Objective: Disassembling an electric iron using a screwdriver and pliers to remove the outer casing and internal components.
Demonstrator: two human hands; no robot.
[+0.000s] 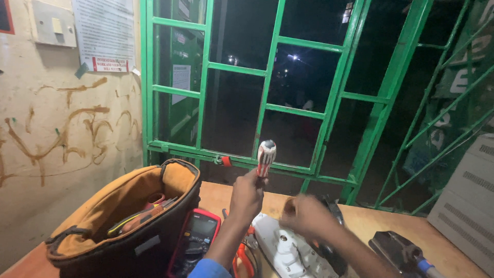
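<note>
1. In the head view, we see the left hand (247,195) closed around a screwdriver with a red-and-white striped handle (266,157), held upright above the wooden table (370,221).
2. The right hand (306,215) is blurred over a white plastic power strip (288,247); we cannot tell its fingers' state.
3. An open black-and-tan tool bag (123,216) stands left, a red-edged multimeter (198,234) just beside it.

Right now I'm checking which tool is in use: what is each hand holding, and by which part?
The left hand grips a screwdriver low on its red-and-white handle, handle end up. The right hand is blurred over the white power strip; its hold cannot be told.
</note>
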